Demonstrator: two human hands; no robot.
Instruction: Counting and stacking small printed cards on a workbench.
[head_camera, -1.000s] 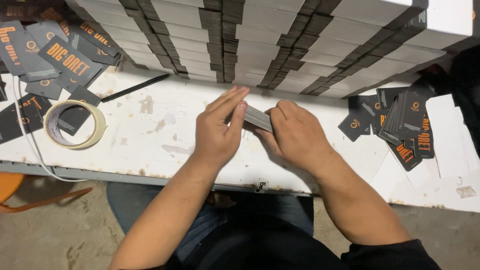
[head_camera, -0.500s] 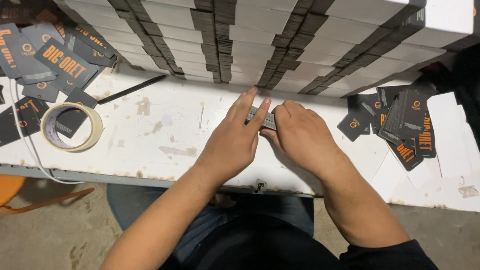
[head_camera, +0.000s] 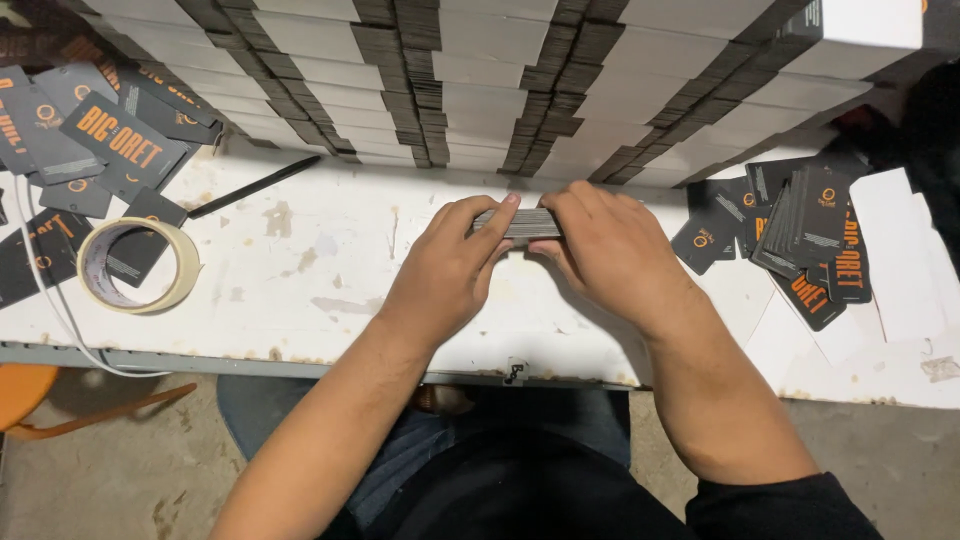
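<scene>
Shifted since half a second back: left hand (head_camera: 445, 275) fingers, then laid flat and pointing over the stack, now curled onto its top edge; stack itself more exposed between the hands.

Small stack of dark cards (head_camera: 517, 223) held edge-on just above the white worktop (head_camera: 330, 270), near mid-bench. Left hand pinching the stack's left end, fingertips on top, thumb under. Right hand (head_camera: 610, 255) closed over the right end, fingers wrapped across the top. Both hands pressed in toward each other, stack squared between them.

Behind, close: rows of white flat-packed cartons (head_camera: 480, 90) with dark edges, fanned, front edges just beyond the knuckles; little room forward. Left: bare scuffed worktop, then a roll of tape (head_camera: 135, 265), a black pen (head_camera: 255, 186), loose black tags with orange print (head_camera: 110, 140). Right: another heap of black tags (head_camera: 800, 230), near the right wrist but apart. Front edge of the worktop just below the forearms.
</scene>
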